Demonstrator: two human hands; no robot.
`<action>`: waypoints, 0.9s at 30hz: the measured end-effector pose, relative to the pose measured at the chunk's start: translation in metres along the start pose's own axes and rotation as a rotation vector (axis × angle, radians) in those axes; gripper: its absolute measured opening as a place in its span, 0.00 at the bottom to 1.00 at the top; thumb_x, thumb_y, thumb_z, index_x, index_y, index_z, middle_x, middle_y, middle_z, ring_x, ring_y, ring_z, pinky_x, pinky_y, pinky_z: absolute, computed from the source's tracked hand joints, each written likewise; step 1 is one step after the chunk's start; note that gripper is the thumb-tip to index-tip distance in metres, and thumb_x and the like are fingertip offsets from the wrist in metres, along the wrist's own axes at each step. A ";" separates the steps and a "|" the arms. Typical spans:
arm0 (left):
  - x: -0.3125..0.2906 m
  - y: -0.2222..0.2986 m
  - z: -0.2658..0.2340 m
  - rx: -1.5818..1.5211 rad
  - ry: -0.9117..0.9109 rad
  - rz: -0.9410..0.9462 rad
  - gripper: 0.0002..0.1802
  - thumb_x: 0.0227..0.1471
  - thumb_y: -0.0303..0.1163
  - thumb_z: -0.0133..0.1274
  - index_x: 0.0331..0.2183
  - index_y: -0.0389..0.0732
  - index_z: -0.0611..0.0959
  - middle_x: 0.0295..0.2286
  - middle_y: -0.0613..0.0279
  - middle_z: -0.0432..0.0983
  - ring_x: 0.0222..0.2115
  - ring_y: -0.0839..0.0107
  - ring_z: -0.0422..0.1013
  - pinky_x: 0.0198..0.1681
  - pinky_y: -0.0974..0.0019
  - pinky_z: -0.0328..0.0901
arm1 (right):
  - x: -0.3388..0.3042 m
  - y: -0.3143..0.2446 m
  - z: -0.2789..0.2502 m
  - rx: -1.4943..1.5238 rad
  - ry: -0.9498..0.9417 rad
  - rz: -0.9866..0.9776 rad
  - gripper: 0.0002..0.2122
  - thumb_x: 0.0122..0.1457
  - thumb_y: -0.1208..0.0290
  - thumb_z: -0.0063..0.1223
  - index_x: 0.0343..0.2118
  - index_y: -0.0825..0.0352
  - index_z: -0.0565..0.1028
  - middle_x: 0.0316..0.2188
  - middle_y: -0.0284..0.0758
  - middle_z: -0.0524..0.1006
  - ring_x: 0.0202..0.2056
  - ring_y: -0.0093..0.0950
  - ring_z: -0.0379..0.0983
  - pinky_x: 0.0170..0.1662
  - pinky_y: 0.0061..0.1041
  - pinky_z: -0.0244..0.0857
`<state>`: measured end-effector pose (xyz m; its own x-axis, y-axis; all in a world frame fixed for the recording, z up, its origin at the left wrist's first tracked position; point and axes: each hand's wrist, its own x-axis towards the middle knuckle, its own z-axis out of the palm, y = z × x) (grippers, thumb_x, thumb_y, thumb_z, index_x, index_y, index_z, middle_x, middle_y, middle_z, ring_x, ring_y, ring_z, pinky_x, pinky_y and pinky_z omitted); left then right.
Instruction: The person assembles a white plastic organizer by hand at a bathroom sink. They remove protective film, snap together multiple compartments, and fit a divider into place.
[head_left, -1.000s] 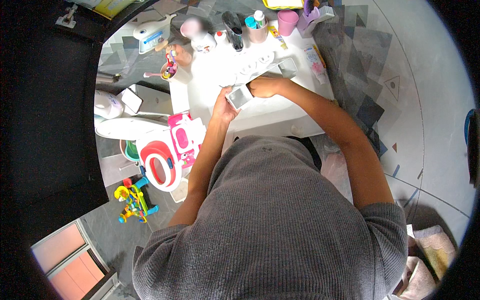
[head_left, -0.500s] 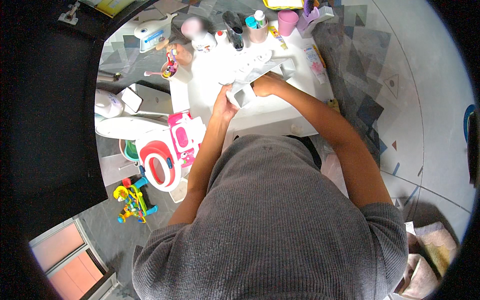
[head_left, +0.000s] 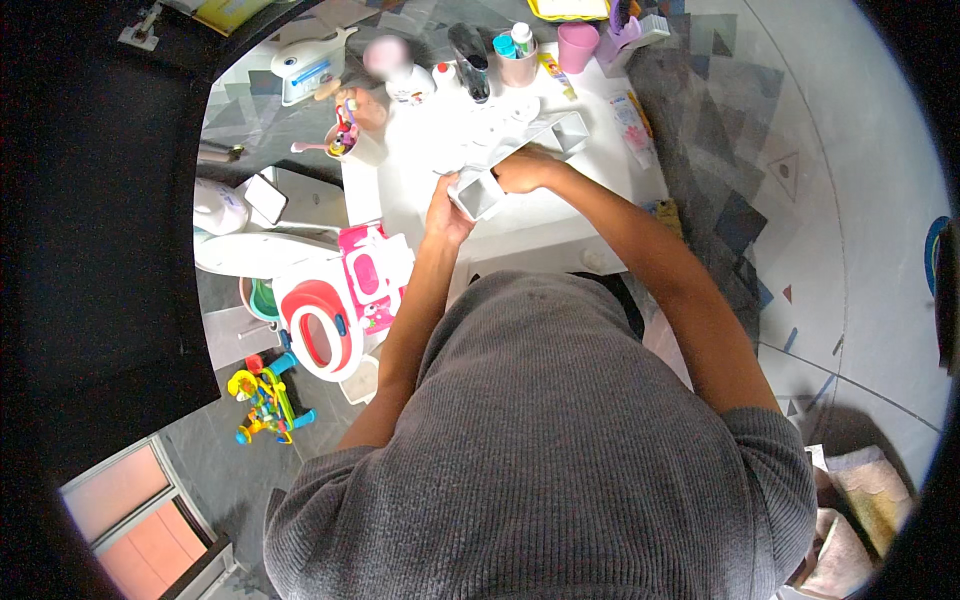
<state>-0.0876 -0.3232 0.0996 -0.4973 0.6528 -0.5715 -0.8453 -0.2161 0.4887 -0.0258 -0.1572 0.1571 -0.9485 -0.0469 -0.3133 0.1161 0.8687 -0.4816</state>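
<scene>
Head view: L hand (head_left: 449, 212) is gripping the outer wall of the LH box of a white holder (head_left: 518, 142), fingers closing snugly on it w/ no gap showing. R hand (head_left: 524, 172) is resting btwn the holder's 2 boxes, fingers curling in under the connecting bar; fingertips are hiding behind it, so opening & any hold can't be told. Holder is sitting in the hands above the white washbasin (head_left: 540, 228), its RH box lying farther from the body.

Handling (judgement): L hand should be bearing the wt. near the box corner, w/ thumb clearing the opening. R fingers should be pressing evenly, not prying, as the slim bar is prob. flexing under side load. Holding low over the basin is likely limiting any drop.

Qty. check, items standing or lying around the basin:
- Holder: 1, carrying 2 open boxes.
- Pink cup (head_left: 578, 48): 1.
- Beige tumbler (head_left: 516, 70): 1, holding 2 capped containers (head_left: 521, 38).
- Toothbrush tumbler (head_left: 366, 152): 1; brushes are overlapping, no. unclear.
- Dark bottle (head_left: 472, 75): 1.
- Pink-topped white bottle (head_left: 408, 86): 1.
- Red-capped bottle (head_left: 443, 74): 1.
- Yellow tube (head_left: 558, 78): 1.
- White-and-pink tube (head_left: 634, 132): 1.
- Round white pieces (head_left: 522, 108) beyond the holder: washing out in glare, no. unclear.
</scene>
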 end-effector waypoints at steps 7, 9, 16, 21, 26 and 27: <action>-0.007 -0.001 0.003 -0.003 0.045 0.031 0.18 0.49 0.39 0.47 0.41 0.39 0.74 0.36 0.62 0.75 0.37 0.67 0.72 0.41 0.60 0.68 | -0.004 -0.003 -0.003 0.031 -0.031 -0.007 0.19 0.48 0.61 0.50 0.42 0.65 0.74 0.44 0.43 0.73 0.46 0.39 0.69 0.49 0.35 0.60; -0.009 -0.003 0.002 0.003 0.027 0.053 0.19 0.49 0.39 0.47 0.42 0.40 0.73 0.37 0.62 0.74 0.38 0.66 0.72 0.40 0.59 0.68 | -0.003 0.000 0.007 -0.039 0.097 0.074 0.21 0.49 0.56 0.49 0.44 0.62 0.73 0.45 0.41 0.73 0.46 0.38 0.69 0.49 0.36 0.61; -0.012 -0.005 0.016 0.023 0.030 0.077 0.21 0.50 0.37 0.46 0.47 0.41 0.71 0.43 0.60 0.72 0.43 0.64 0.69 0.47 0.57 0.66 | -0.016 0.008 0.005 -0.062 0.298 -0.027 0.22 0.51 0.55 0.46 0.48 0.60 0.71 0.48 0.40 0.71 0.49 0.39 0.66 0.52 0.36 0.57; -0.014 -0.004 0.028 0.083 0.071 0.149 0.20 0.49 0.35 0.48 0.46 0.42 0.71 0.41 0.61 0.72 0.42 0.65 0.70 0.44 0.56 0.67 | -0.008 0.026 0.011 -0.090 0.191 0.056 0.21 0.50 0.58 0.46 0.47 0.62 0.71 0.49 0.41 0.70 0.50 0.39 0.65 0.53 0.37 0.56; -0.018 -0.004 0.033 0.134 0.122 0.237 0.19 0.49 0.34 0.49 0.45 0.43 0.71 0.40 0.62 0.73 0.41 0.66 0.70 0.41 0.55 0.68 | 0.014 0.057 0.047 -0.136 0.377 -0.053 0.24 0.48 0.57 0.47 0.49 0.60 0.70 0.49 0.42 0.69 0.51 0.39 0.65 0.54 0.38 0.56; -0.019 -0.003 0.029 0.141 0.123 0.244 0.19 0.49 0.33 0.49 0.45 0.44 0.71 0.40 0.63 0.73 0.41 0.66 0.70 0.41 0.55 0.68 | 0.011 0.049 0.037 -0.102 0.294 -0.053 0.25 0.48 0.55 0.48 0.50 0.60 0.68 0.51 0.42 0.67 0.53 0.40 0.62 0.55 0.38 0.54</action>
<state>-0.0699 -0.3138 0.1279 -0.7097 0.4993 -0.4970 -0.6666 -0.2476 0.7031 -0.0197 -0.1340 0.0997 -0.9987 0.0378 -0.0328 0.0478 0.9144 -0.4021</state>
